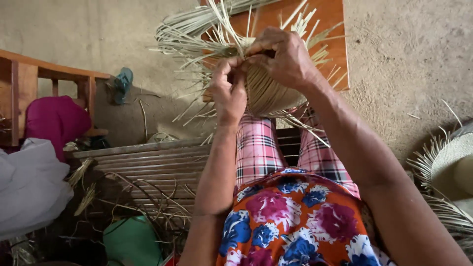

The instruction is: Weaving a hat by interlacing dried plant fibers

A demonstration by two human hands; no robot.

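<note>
The hat (266, 93) crown was woven; loose straw ends remained at its rim. Both hands, left (229, 91) and right (283, 56), pinched strands there, fingers closed.

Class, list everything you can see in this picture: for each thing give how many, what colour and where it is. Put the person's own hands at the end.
Half-woven straw hat: one, pale straw, top centre, loose strands fanning out.
Wooden board: one, orange-brown, on the floor under the weaving.
Finished straw hat: one, pale, right edge.
Sandal: one, teal, on the floor upper left.
Wooden chair: one, brown, left edge.
Cloth bundle: one, magenta, on the chair.
White cloth: one, lower left.
Slatted bench: one, grey-brown, centre left.
Green object: one, bottom; kind unclear.
Left hand: pinching strands.
Right hand: gripping the weave.
</note>
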